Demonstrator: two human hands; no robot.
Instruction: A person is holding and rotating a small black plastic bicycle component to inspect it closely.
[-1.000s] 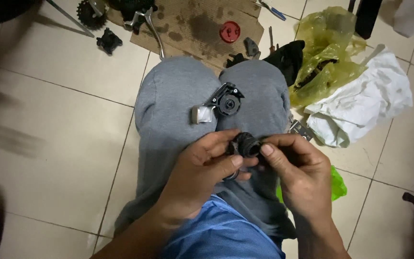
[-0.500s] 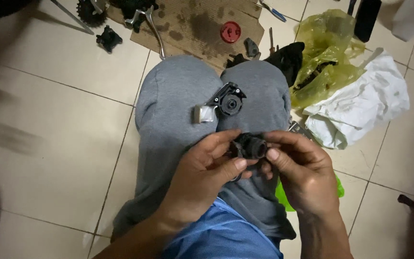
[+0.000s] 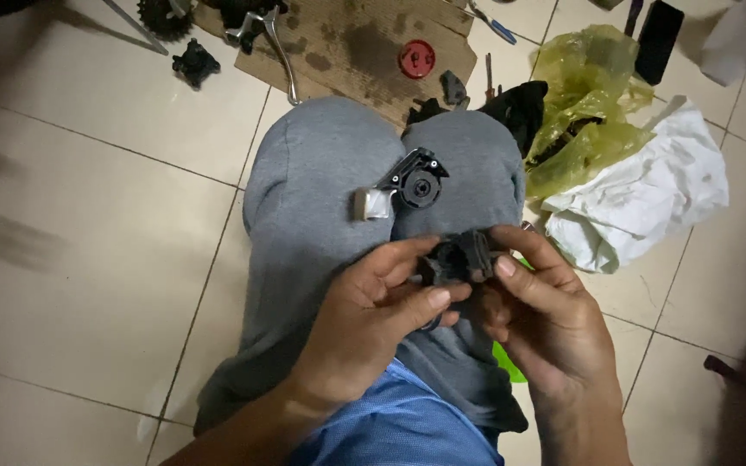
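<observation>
While the person sits on a tiled floor [image 3: 88,259] with knees drawn together under grey trousers [image 3: 321,181], a small black mechanical part [image 3: 455,257] is held above the lap between both hands. The left hand [image 3: 373,319] is closed on the part from the left, with the thumb laid across its lower edge and the fingers curled beneath it. The right hand [image 3: 546,319] is closed on the same part from the right, with the thumb pressed against its side and the index finger laid over its top. The two hands are met at the part, and much of its shape is hidden by the fingers.

A second black part with a round hub and a silver end [image 3: 403,185] is rested on the knees, just beyond the hands and apart from them. A stained sheet of cardboard [image 3: 364,47] is laid on the floor past the knees, and a red round cap [image 3: 416,59] is set on it. A yellow-green plastic bag [image 3: 584,103] and a white cloth [image 3: 649,198] are placed to the right, touching each other.
</observation>
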